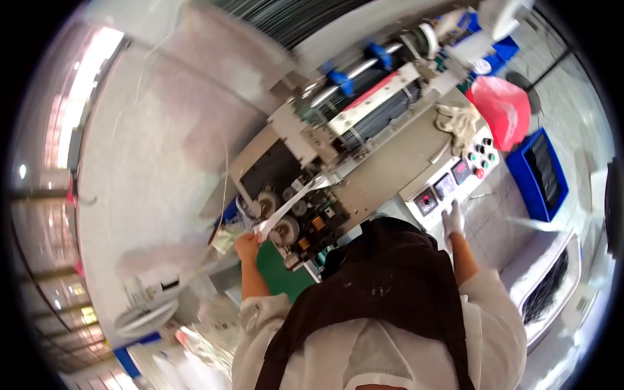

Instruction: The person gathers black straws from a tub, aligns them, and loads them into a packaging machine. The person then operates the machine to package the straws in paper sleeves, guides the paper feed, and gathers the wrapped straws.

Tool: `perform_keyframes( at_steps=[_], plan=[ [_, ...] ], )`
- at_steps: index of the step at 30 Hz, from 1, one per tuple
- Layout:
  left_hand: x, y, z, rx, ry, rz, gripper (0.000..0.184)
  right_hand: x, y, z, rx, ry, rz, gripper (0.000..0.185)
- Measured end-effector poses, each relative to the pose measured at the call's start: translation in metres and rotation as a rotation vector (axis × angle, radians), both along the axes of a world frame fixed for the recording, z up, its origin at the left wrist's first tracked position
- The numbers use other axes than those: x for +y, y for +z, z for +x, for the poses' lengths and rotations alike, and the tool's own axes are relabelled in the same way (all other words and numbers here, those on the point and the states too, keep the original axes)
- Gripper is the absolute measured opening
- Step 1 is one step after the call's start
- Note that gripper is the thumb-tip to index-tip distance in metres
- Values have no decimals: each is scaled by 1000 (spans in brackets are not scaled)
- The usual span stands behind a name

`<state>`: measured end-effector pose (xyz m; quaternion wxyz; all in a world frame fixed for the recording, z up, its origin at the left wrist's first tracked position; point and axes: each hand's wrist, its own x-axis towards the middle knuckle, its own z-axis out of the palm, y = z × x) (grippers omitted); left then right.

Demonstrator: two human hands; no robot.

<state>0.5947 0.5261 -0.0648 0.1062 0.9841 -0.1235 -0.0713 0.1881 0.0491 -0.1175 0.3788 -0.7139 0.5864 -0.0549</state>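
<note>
My left hand (247, 247) is closed on the end of a white strip (286, 207). The strip stretches up and to the right over the exposed rollers and gears of a machine (286, 231). My right hand (453, 221), which looks covered by a white glove, reaches the lower edge of a control panel (444, 187). Its fingers appear stretched out and hold nothing I can see. Lit displays and several coloured buttons sit on that panel. A crumpled cream cloth or glove (458, 125) lies at the panel's upper end.
Blue clamps (339, 79) sit on a metal shaft along the machine. To the right are a pink bag (499, 110), a blue crate (538, 174) and a white bin (543, 286) holding dark strands. A white fan (146, 318) stands at lower left, near clear plastic bags (211, 331).
</note>
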Motion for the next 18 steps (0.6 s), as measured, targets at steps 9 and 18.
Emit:
perform_keyframes(
  at_steps=[9,18],
  plan=[
    [30,35,-16,35,222,-107,23,68,-39,-28,431,449,161,49],
    [129,35,-30,70,426,-200,22,66,16,35,401,487,37,55]
  ],
)
